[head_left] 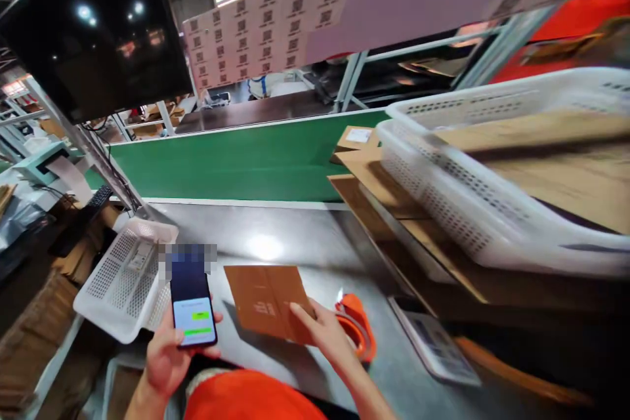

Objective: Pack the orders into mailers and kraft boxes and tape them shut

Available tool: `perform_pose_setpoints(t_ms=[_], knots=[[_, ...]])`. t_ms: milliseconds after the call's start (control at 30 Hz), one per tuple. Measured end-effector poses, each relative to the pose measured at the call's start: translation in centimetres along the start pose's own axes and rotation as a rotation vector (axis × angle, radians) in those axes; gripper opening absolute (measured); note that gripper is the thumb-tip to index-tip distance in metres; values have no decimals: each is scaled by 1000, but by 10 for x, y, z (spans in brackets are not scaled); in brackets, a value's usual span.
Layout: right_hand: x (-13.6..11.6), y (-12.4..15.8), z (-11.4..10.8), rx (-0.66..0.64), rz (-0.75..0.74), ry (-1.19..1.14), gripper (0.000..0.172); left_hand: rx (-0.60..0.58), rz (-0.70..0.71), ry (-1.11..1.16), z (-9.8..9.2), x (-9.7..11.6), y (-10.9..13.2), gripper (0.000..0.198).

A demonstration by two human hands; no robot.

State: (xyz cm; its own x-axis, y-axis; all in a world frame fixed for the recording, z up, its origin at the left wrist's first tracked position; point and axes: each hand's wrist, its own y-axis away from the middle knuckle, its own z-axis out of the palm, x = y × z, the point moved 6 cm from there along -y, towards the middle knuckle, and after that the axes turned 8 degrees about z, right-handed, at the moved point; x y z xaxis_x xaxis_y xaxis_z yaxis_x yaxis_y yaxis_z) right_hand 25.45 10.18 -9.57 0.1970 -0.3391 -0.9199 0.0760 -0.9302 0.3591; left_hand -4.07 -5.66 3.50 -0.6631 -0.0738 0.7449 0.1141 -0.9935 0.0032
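In my left hand is a smartphone, its lit screen facing me with green bars on a pale panel. The fingers wrap round its lower part and the thumb lies at its lower left edge. My right hand grips a flat brown cardboard piece by its right edge, thumb on top; the other fingers are hidden beneath. Faint pale print shows on the cardboard, which is held over the grey metal table. Just right of that hand lies an orange tape dispenser.
A white perforated basket stands at the left, near a black keyboard. Stacked white baskets with cardboard rest on cardboard sheets at the right. Behind the table runs a green conveyor belt; a dark monitor hangs upper left.
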Motion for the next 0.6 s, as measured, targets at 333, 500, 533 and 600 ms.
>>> perform_pose_setpoints(t_ms=[333, 500, 533, 600], knots=[[76, 4, 32, -10, 294, -260, 50, -187, -216, 102, 1, -24, 0, 64], [115, 8, 61, -32, 415, -299, 51, -147, -218, 35, -6, -13, -8, 63], [120, 7, 67, -26, 431, -301, 50, -136, -219, 32, -9, -11, -11, 64], [127, 6, 75, 5, 453, -288, 48, -102, -216, 32, -17, -6, -16, 64]])
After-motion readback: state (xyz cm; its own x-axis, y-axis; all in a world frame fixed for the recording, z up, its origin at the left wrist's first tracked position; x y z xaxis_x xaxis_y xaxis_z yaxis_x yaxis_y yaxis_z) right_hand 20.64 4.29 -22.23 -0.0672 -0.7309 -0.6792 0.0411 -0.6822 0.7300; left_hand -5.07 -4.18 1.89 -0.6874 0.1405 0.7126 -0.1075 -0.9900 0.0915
